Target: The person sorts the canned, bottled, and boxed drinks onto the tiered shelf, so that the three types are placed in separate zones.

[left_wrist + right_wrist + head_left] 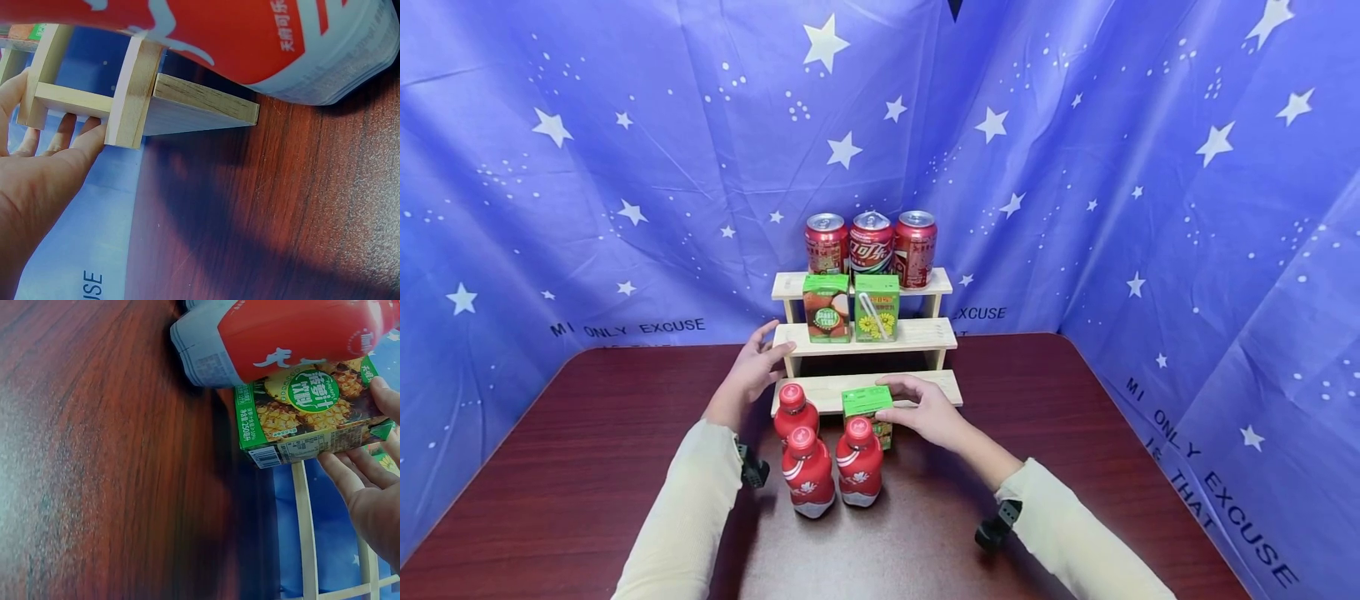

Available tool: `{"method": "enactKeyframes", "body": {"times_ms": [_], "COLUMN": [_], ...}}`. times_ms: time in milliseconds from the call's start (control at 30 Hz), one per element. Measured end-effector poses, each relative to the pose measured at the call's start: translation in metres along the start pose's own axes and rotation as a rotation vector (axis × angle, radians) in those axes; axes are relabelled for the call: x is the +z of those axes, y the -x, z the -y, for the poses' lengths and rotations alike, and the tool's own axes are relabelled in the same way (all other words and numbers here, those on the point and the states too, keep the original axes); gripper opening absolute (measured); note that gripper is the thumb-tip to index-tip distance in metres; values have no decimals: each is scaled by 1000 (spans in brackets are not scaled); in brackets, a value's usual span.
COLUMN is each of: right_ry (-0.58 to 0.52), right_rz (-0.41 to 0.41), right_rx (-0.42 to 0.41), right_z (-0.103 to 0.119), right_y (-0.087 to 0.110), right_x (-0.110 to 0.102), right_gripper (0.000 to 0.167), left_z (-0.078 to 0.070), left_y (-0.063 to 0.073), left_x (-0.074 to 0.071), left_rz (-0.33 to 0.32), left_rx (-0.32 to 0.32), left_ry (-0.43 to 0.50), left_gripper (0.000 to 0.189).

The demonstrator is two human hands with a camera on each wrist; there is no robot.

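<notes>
My right hand (928, 410) pinches a green juice box (306, 403) with pineapple pictures, thumb on one side and fingers on the other. In the head view the box is before the stand's lowest step, partly hidden by red bottles; I cannot tell whether it touches the table. At the left end of the wooden stepped stand (917, 335), my left hand (754, 365) rests against the middle step with its fingers spread. Two more green drink boxes, a coconut box (828, 312) and one with yellow flowers (877, 310), stand upright on that step.
Three red cans (872, 243) line the top step. On the table, three red bottles (808, 479) are grouped in front of the stand, between my forearms. A blue star-patterned curtain (685, 167) hangs behind and beside the dark wooden table (1015, 400).
</notes>
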State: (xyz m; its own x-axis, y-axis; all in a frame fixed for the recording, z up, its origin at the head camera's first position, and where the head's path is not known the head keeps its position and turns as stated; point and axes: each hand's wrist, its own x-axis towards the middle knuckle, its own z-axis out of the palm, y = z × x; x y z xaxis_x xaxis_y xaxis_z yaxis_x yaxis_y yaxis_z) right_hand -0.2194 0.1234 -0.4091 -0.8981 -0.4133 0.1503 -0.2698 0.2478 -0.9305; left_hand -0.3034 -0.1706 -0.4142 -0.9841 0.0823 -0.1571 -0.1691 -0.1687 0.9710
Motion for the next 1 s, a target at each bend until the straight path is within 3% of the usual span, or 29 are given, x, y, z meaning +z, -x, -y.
{"method": "enactKeyframes", "body": {"times_ms": [433, 1000], "right_ry": [-12, 11], "right_rz": [-65, -156], "right_rx": [29, -31], "right_z": [1, 8], "right_y": [17, 30], "right_x": [-22, -50], "right_gripper": [53, 47], "left_z": [0, 0], "left_y": [2, 2], "left_x": [-2, 0], "left_rz": [5, 5], "left_rx": [-4, -4], "left_ry": [-5, 9], "left_gripper": [72, 71]}}
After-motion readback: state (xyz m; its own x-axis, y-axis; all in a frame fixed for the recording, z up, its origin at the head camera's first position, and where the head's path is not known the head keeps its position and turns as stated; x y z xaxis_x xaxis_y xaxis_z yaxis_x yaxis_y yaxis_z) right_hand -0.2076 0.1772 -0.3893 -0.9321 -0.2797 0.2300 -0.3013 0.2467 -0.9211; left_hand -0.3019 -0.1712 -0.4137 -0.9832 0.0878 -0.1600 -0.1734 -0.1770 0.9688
